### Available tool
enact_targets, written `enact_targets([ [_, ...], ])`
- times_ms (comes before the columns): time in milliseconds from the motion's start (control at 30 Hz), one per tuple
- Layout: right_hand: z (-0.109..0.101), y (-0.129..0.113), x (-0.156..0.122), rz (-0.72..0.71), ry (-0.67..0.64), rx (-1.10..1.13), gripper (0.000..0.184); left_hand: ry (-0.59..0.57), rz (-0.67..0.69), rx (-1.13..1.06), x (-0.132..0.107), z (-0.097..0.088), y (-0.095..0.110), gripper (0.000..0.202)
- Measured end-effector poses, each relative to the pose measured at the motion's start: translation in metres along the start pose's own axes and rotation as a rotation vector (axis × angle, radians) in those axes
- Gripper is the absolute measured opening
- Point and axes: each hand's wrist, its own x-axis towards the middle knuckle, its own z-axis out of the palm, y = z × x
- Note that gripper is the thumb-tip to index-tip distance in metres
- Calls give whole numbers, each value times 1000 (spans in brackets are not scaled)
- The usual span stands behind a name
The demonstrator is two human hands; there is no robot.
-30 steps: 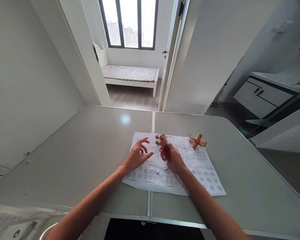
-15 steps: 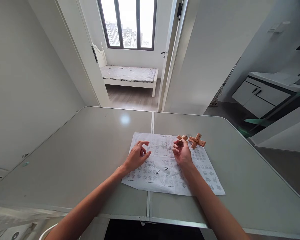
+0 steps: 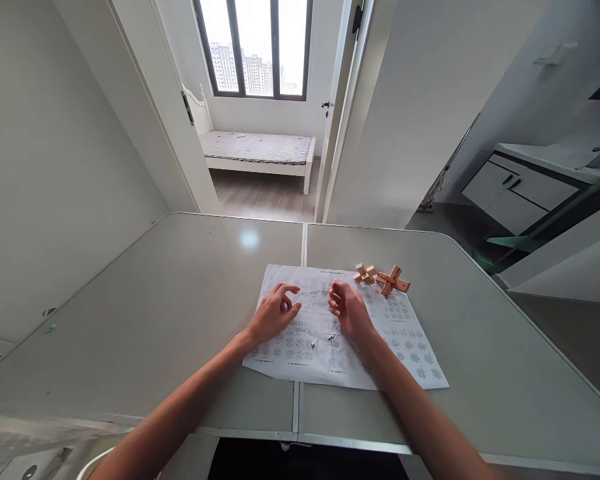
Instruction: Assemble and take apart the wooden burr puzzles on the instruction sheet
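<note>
A printed paper sheet [image 3: 405, 340] lies on the grey folding table [image 3: 155, 313]. Two wooden cross puzzles rest on the sheet's far right part: a small pale one [image 3: 364, 273] and a larger orange one [image 3: 393, 281], side by side. My right hand [image 3: 347, 312] hovers over the middle of the sheet, fingers loosely curled, holding nothing, a little left of the small puzzle. My left hand [image 3: 274, 313] rests over the sheet's left part with fingers apart and bent, empty. Two tiny metal bits [image 3: 323, 341] lie on the paper between my wrists.
The table has a seam down its middle and its near edge lies just below my forearms. Beyond it an open doorway [image 3: 265, 133] leads to a room with a bed and window. A white wall and a cabinet [image 3: 510, 193] stand to the right.
My right hand carried the small wooden puzzle to the right, set it down beside the larger one, let go and drew back to the middle of the sheet. My left hand barely moved.
</note>
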Motion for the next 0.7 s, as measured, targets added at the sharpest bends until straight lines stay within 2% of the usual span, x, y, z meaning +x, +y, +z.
enact_targets([
  [167,17,14,-16,-84,-269,-514,34,-23,19,11,0,2,3,16],
  [267,19,17,-20,-146,-347,-709,31,-36,28,6,0,2,4,16],
  [400,19,15,-20,-185,-354,-785,29,-49,35,2,0,2,3,18],
  [700,20,16,-20,-188,-358,-793,30,-40,30,-4,0,1,4,17],
])
